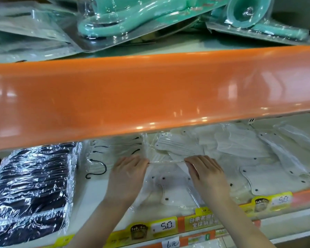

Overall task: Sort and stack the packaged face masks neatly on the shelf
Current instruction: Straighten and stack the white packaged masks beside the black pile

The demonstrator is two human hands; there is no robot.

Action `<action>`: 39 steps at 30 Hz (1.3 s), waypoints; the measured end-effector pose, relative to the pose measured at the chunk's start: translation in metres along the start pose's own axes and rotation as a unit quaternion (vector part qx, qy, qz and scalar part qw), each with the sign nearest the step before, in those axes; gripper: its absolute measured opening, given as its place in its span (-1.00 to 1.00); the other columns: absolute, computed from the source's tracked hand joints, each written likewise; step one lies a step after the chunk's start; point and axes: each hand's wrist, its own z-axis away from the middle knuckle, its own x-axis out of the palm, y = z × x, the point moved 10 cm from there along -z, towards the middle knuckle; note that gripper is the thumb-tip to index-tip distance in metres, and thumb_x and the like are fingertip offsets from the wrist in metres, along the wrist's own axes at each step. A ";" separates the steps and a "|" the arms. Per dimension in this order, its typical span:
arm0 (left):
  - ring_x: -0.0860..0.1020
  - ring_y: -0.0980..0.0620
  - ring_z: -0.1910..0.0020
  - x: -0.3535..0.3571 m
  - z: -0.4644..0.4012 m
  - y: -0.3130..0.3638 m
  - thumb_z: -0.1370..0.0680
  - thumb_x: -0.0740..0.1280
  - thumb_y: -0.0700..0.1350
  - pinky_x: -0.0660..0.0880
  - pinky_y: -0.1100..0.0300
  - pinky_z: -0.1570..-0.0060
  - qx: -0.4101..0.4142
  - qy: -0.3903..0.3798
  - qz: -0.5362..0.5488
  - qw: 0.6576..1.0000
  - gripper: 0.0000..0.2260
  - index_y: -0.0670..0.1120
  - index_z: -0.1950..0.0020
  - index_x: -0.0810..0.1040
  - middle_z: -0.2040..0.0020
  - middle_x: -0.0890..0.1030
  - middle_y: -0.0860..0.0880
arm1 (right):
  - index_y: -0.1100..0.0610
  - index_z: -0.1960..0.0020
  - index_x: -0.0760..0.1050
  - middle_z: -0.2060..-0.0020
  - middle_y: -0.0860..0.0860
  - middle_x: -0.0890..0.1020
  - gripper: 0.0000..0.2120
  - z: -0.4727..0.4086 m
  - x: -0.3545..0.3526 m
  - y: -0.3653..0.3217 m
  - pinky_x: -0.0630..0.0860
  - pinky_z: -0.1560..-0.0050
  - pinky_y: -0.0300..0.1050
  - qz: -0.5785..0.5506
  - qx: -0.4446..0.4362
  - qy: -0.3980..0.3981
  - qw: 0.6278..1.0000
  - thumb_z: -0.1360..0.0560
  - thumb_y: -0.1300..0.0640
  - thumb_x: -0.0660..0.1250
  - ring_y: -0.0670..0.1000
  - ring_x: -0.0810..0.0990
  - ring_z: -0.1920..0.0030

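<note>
Head view: orange shelf edge (150, 93) overhangs white shelf (97, 197) of masks.

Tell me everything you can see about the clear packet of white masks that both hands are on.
The clear packet is a glossy, crinkled plastic bag holding white masks with small dark dots at their corners. It lies flat on the lower shelf, by the front edge, between loose white masks. The left hand and right hand hold its far edge from either side.

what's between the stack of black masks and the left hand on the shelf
In the head view, clear-packaged white masks with black ear loops lie between the stack of black wrapped masks and the left hand.
</note>
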 end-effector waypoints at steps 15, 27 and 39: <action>0.66 -0.04 0.19 0.000 0.021 -0.113 -0.31 0.42 -0.41 0.56 0.11 0.20 -0.147 -0.038 -0.007 0.988 -0.73 -0.08 0.12 0.65 0.14 0.69 -0.01 | 0.10 0.06 0.66 0.14 -0.04 0.69 -0.73 -0.038 0.088 -0.106 0.41 0.00 -0.18 -0.063 -0.070 -0.023 0.995 -0.37 0.26 0.22 0.01 0.66 0.11; 0.15 0.00 -0.49 0.054 0.076 -0.097 -0.57 0.17 0.02 0.18 0.09 -0.35 -0.176 -0.294 -0.065 0.937 -0.58 0.02 -0.42 0.27 -0.49 0.22 -0.01 | -0.02 0.17 0.61 0.21 -0.12 0.62 -0.81 0.000 0.149 -0.115 0.53 0.22 -0.16 -0.022 -0.022 -0.221 0.975 -0.23 0.13 0.37 -0.04 0.63 0.21; 0.61 -0.19 -0.08 0.049 0.072 -0.103 -0.41 0.21 0.02 0.58 -0.04 0.09 -0.168 -0.237 -0.064 0.955 -0.68 -0.11 0.00 0.62 -0.08 0.63 -0.17 | 0.06 -0.02 0.58 -0.05 -0.05 0.59 -0.71 0.010 0.137 -0.127 0.49 0.01 -0.13 -0.032 -0.021 -0.241 0.970 -0.45 0.03 0.13 0.02 0.58 -0.02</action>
